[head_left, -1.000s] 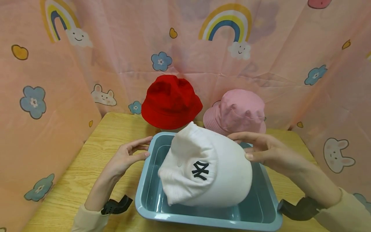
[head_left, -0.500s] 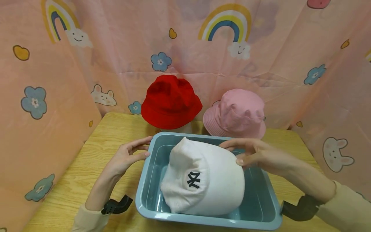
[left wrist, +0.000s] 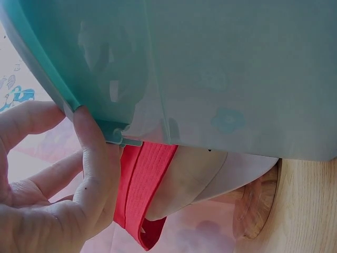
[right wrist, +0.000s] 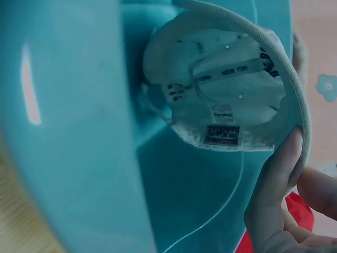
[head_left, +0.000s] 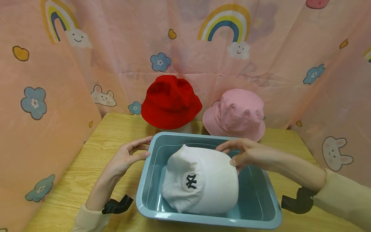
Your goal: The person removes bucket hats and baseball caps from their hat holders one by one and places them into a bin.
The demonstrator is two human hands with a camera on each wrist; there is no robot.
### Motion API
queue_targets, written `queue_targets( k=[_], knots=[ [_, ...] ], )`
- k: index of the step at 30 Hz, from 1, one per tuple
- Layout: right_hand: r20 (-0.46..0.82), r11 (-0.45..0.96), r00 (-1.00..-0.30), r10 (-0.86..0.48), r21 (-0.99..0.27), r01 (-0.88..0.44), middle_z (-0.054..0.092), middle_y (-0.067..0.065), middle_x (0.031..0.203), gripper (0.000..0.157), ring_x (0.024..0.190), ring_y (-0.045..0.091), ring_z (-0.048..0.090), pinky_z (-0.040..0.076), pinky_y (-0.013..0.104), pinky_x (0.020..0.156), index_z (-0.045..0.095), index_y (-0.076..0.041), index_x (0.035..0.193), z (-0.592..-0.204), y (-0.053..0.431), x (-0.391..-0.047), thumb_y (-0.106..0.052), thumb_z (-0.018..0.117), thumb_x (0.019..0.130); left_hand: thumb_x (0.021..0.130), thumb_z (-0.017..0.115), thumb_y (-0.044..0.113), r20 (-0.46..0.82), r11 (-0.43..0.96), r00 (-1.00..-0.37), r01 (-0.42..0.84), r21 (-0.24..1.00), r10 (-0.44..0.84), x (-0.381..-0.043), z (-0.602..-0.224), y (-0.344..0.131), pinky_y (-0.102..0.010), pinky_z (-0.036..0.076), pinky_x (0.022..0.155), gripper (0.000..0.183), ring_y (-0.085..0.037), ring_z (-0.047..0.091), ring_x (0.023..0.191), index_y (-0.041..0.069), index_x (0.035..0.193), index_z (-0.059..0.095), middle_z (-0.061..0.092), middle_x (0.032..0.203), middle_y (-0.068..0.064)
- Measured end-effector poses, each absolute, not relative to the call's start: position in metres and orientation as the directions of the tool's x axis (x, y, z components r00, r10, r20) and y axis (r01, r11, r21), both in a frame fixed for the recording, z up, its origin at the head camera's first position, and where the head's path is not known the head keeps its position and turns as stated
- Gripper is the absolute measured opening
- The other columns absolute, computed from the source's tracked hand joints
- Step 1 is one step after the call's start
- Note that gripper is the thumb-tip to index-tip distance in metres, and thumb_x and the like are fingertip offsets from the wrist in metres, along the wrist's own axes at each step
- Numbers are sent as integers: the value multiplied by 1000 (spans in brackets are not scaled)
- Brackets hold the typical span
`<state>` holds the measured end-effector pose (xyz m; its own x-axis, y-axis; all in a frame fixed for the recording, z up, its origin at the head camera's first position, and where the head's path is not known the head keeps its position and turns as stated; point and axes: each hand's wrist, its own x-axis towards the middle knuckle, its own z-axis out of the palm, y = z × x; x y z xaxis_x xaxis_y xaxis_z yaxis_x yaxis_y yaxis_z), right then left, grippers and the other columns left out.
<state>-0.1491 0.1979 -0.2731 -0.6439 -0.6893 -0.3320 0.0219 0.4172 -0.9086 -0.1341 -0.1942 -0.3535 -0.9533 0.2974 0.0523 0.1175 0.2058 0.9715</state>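
A white baseball cap [head_left: 200, 180] with a black NY emblem lies inside a blue plastic basin [head_left: 208, 222], its brim toward the right. My right hand [head_left: 246, 154] pinches the brim's edge between thumb and fingers; the right wrist view looks into the cap's inside [right wrist: 226, 89], where labels and printed tape show. At the basin's left rim, my left hand [head_left: 127, 156] pinches the edge, and the left wrist view shows its fingers on that rim [left wrist: 31, 58].
Behind the basin, a red bucket hat [head_left: 171, 103] sits on a pale stand [head_left: 184, 128], with a pink bucket hat [head_left: 236, 114] to its right. The wooden table [head_left: 78, 180] meets a pink patterned curtain [head_left: 124, 48] at the back and sides.
My right hand has lowered the cap deeper into the basin, shifting slightly left. My left hand has stayed at the rim.
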Motion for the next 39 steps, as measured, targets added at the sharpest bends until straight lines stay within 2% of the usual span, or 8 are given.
queue_targets(
  k=[7, 13, 19, 26, 33, 39],
  knots=[
    [-387, 503, -678, -625, -864, 29, 55, 16, 111, 50, 87, 21, 64, 58, 38, 72, 47, 4, 131, -274, 192, -151, -4, 61, 84, 90, 66, 18, 40, 206, -955, 104, 973, 293, -134, -354, -195, -38, 43, 96, 55, -20, 54, 115, 10, 141, 48, 55, 134, -15],
    [-440, 563, -697, -566, -824, 62, 53, 15, 105, 55, 81, 20, 63, 58, 36, 68, 45, 6, 131, -275, 193, -151, 1, 61, 78, 90, 65, 18, 44, 207, -954, 110, 972, 297, -135, -355, -195, -40, 43, 97, 54, -21, 54, 115, 10, 141, 48, 55, 132, -15],
    [-494, 616, -691, -528, -783, 89, 49, 16, 108, 58, 81, 21, 60, 57, 37, 66, 48, -4, 131, -275, 193, -151, 3, 62, 75, 91, 65, 17, 56, 209, -952, 123, 970, 301, -136, -355, -195, -37, 44, 95, 53, -21, 55, 114, 9, 141, 49, 55, 132, -16],
    [-522, 696, -677, -518, -718, 20, 48, 17, 109, 57, 81, 22, 60, 58, 39, 67, 52, -12, 130, -276, 193, -148, 5, 61, 76, 91, 64, 17, 63, 217, -949, 135, 967, 309, -135, -355, -195, -37, 44, 95, 53, -22, 55, 114, 9, 141, 49, 55, 131, -17],
    [-562, 752, -665, -493, -659, -1, 49, 17, 111, 56, 83, 21, 61, 58, 39, 68, 50, -14, 130, -273, 190, -144, -4, 71, 78, 90, 65, 17, 46, 221, -954, 115, 969, 296, -134, -355, -195, -38, 43, 96, 54, -18, 55, 115, 10, 141, 49, 55, 134, -15],
    [-600, 823, -670, -436, -568, -27, 53, 16, 110, 60, 79, 19, 62, 57, 36, 66, 50, -14, 131, -273, 188, -143, -12, 77, 78, 90, 66, 16, 41, 216, -956, 107, 970, 291, -134, -355, -195, -38, 44, 96, 54, -12, 56, 113, 11, 141, 49, 55, 134, -13]
  ],
)
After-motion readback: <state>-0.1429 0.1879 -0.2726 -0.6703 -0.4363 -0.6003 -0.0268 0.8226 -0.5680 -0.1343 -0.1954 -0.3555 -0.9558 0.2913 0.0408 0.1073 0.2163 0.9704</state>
